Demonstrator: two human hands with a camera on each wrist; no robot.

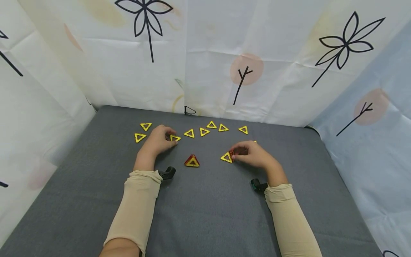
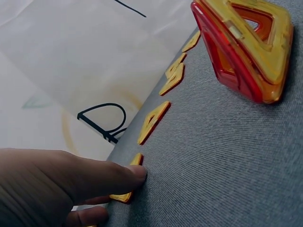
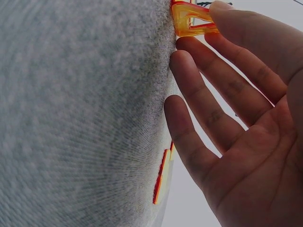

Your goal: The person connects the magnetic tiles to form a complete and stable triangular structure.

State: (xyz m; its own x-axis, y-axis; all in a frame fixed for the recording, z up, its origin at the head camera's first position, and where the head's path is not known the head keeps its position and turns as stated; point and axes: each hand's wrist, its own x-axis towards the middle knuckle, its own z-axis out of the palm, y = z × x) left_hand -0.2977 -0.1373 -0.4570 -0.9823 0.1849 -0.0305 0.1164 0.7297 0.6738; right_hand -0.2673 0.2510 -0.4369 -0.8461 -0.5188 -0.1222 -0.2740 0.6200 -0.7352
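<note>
Your left hand pinches a flat yellow triangle. Your right hand pinches red-and-yellow triangles, maybe two, since it hides part. The little red-and-yellow pyramid sits between, at four o'clock from your left hand and nine from your right, nearer the left, tip toward twelve.

We look down on a grey cloth beneath the fingers, its fine weave showing up close and its far edge running nearly straight beyond them. Past that edge we see a creased, pale hanging sheet. A black-outlined flower is printed beyond the left fingers; a peach disc with a dark twig is beyond the right fingers. Off to their right we find a bluish hanging, and left of the left ones, a whitish hanging. Soft light reaches us, leaving blurred shadows.
</note>
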